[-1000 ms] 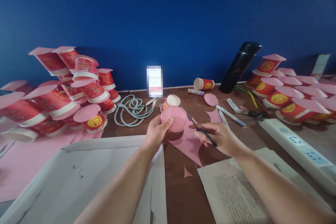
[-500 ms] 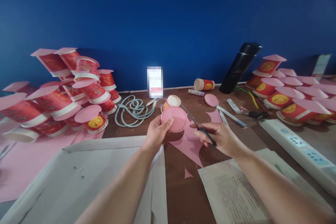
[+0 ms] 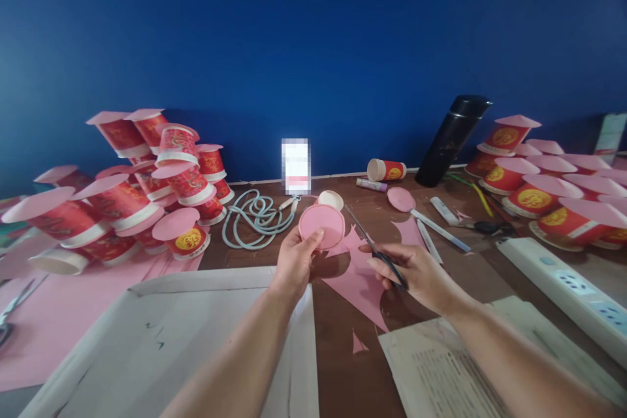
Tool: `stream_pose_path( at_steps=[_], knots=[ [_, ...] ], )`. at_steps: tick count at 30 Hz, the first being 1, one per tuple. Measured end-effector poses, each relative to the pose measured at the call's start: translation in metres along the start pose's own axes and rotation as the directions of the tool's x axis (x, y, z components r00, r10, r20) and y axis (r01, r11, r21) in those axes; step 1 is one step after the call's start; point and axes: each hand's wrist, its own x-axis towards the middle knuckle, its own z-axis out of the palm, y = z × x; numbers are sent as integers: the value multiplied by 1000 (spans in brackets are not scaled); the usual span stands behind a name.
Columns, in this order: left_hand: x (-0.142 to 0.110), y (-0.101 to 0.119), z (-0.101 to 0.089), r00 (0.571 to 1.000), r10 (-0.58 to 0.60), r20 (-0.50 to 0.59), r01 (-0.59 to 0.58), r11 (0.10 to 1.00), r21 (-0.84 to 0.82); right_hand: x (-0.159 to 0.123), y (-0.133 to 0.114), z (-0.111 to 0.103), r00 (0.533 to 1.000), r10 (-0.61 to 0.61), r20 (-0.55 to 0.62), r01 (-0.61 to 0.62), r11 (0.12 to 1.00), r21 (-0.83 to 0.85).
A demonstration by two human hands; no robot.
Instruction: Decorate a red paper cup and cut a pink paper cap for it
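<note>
A round pink paper disc [image 3: 322, 225] with a darker line around its edge is pinched in my left hand [image 3: 297, 257], thumb on its face. My right hand [image 3: 409, 272] grips black-handled scissors [image 3: 373, 247], their blades pointing up and left, apart from the disc. Behind the disc, a paper cup [image 3: 332, 200] shows its pale round end. Below the scissors lies a pink paper offcut [image 3: 360, 282] with curved cuts. Beyond, a second pink disc [image 3: 401, 199] rests beside a white pen [image 3: 441, 230].
Red cups with pink paper tops pile up at left [image 3: 112, 202] and right [image 3: 533, 192]. A black flask [image 3: 453, 140] leans by the blue wall. A coiled cable [image 3: 255, 222], a lit phone [image 3: 296, 166], a power strip [image 3: 563, 287] and a white tray [image 3: 196, 339] surround the hands.
The view has shifted, so most things sit lower and a little to the right. The disc has turned slightly in my left hand. The scissors stay in my right hand, clear of it.
</note>
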Motion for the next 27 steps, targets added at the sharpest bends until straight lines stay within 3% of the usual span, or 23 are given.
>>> stream_pose_path(
  at_steps=[8,27],
  knots=[
    [-3,1,1,1000,4,17,-5,997,74,-1,-3,1,999,-24,23,24,1000,-13],
    [-4,-5,-1,997,-26,75,23,999,30,-1,2,3,998,-28,53,30,999,-32]
  ],
)
